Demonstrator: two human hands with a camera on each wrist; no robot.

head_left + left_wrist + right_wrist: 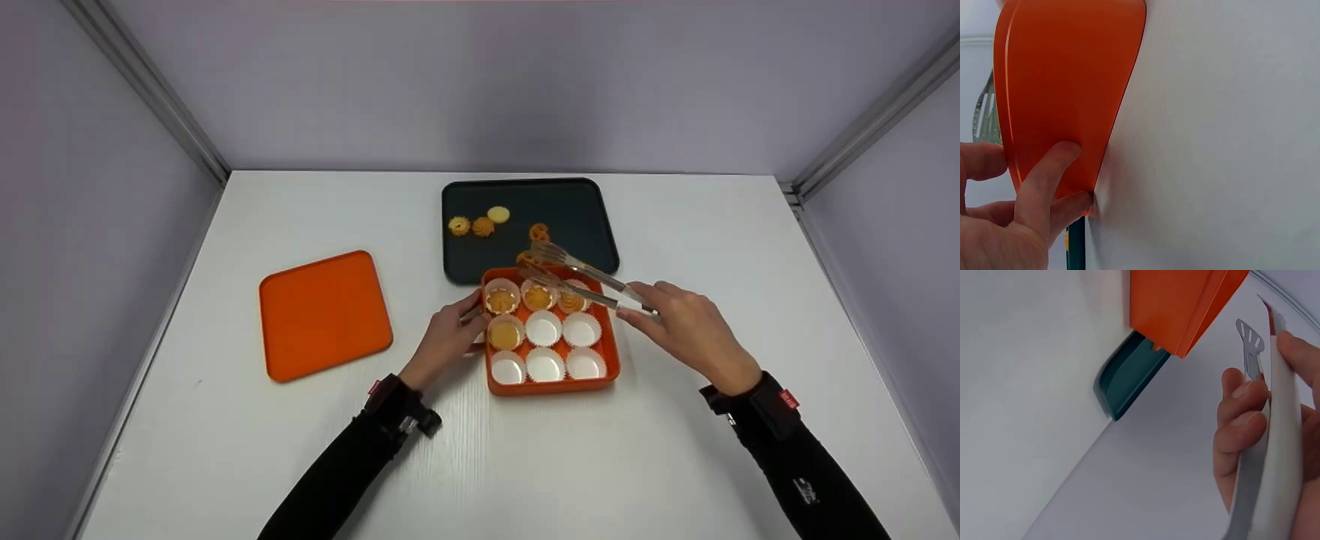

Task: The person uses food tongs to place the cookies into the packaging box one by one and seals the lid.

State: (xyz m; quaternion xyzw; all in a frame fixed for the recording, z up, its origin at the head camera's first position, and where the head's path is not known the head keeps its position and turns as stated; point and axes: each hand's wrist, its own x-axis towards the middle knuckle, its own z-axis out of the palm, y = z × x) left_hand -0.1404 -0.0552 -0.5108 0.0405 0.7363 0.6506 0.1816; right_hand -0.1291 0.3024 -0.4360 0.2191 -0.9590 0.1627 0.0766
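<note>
An orange box holds rows of white paper cups. Cookies sit in the far-row cups and the middle-left one; the other cups show bare white bottoms. My left hand is at the box's left side, its fingertips touching the outer wall and rim. My right hand grips a pair of slotted metal tongs by their pale handles. The tongs' jaws stand apart over the box's far edge, beside a pretzel-shaped cookie. Whether they touch it, I cannot tell.
Behind the box lies a dark green tray. On it are another pretzel-shaped cookie, a swirled cookie, a pale round one and a ridged one. An orange lid or tray lies at the left.
</note>
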